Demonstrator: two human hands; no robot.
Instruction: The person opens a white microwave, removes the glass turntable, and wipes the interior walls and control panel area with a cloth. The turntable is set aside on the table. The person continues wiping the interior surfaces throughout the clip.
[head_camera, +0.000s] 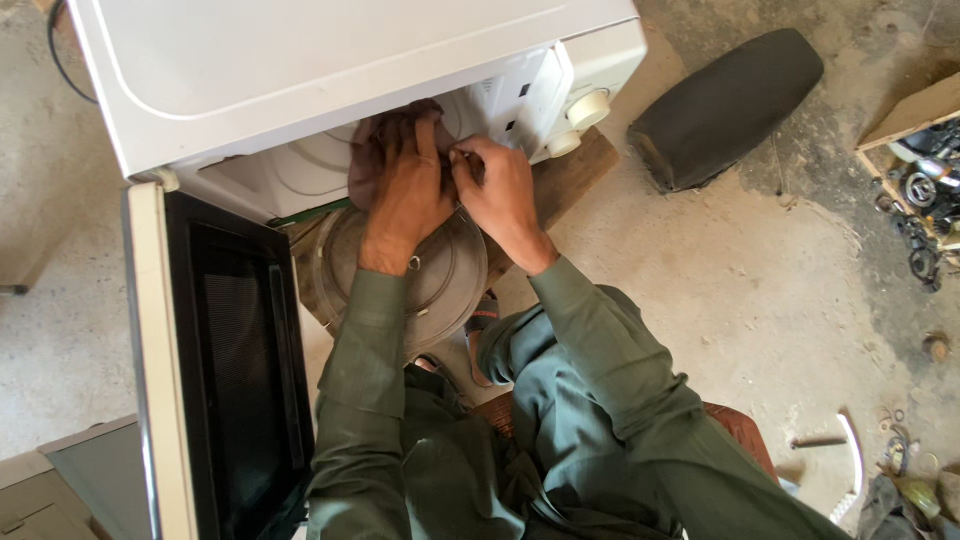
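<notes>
Brown cloth (385, 135) bunched at mouth of white microwave (300, 70), under left hand (408, 190), which lies flat, fingers pressed together on it. Right hand (500, 190) just beside, fingertips pinching cloth edge or something small; cannot tell which. Glass turntable (440, 290) below wrists. Door (225, 370) hangs open leftward. Best, judging: keep cloth flat under palm, wipe steadily, brace oven.

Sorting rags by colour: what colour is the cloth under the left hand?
Dull reddish-brown cloth, under the left hand; head view.
</notes>
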